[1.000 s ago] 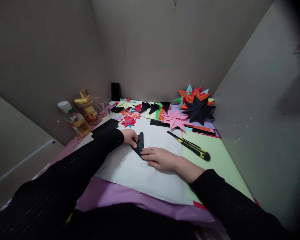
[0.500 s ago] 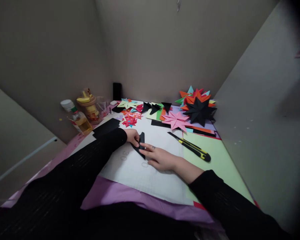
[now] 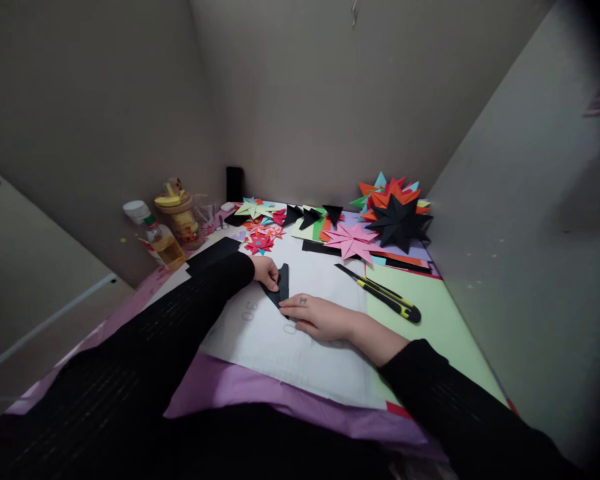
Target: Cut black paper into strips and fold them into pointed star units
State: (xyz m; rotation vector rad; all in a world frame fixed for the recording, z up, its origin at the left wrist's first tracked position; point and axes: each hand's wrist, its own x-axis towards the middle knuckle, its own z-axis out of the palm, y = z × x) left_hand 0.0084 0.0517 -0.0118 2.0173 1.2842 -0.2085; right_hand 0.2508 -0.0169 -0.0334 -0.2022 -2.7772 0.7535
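A small folded piece of black paper (image 3: 283, 283) lies on the white sheet (image 3: 325, 373) in front of me. My left hand (image 3: 265, 272) is closed on its left side, with thumb and fingertips pressed onto the fold. From the right, my right hand (image 3: 320, 317) rests palm down on the sheet. Its fingers are stretched out close together, and the tips touch the paper's lower point. Pencilled numbers show on the sheet beside the paper. Right of my right hand lies a yellow and black utility knife (image 3: 390, 300).
Folded paper stars, pink (image 3: 353, 241) and black (image 3: 400, 223), sit at the back right. Small black folded pieces (image 3: 310, 217) and red paper flowers (image 3: 259, 244) lie at the back. A bottle (image 3: 165, 248) and a lidded cup (image 3: 183, 217) stand left. Grey walls enclose the table.
My right hand's fingers have drawn together and slid down from the middle of the black paper to its lower point. My left hand stays on the paper.
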